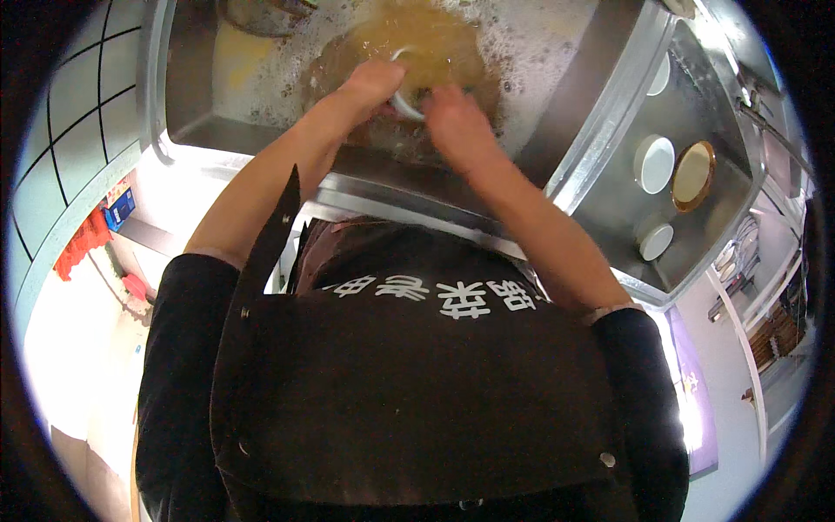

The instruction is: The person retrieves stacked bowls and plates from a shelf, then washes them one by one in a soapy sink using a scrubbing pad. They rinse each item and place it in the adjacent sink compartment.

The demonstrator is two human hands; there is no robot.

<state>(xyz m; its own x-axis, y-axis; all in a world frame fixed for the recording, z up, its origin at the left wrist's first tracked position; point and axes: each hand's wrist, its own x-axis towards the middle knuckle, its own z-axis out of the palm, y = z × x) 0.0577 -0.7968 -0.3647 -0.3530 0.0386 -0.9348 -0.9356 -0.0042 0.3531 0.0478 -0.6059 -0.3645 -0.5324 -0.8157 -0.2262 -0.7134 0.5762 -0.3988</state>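
Observation:
Over the cloudy, foamy water of a stainless steel sink [196,134], my left hand [378,81] grips the left side of a white bowl [408,109]. Only parts of the bowl's pale rim show; murky water and my fingers hide the rest. My right hand [456,117] is at the bowl's right side, blurred, with its fingertips near or inside the rim. Whether it holds a cloth or anything else cannot be seen.
A second steel basin [607,228] on the right holds a white bowl [654,164], a brown-rimmed dish [693,176], a smaller white bowl [656,242] and another partly visible white piece [660,77]. A dark round rim [261,29] shows at the sink's far left. Tiled wall [75,117] borders the left.

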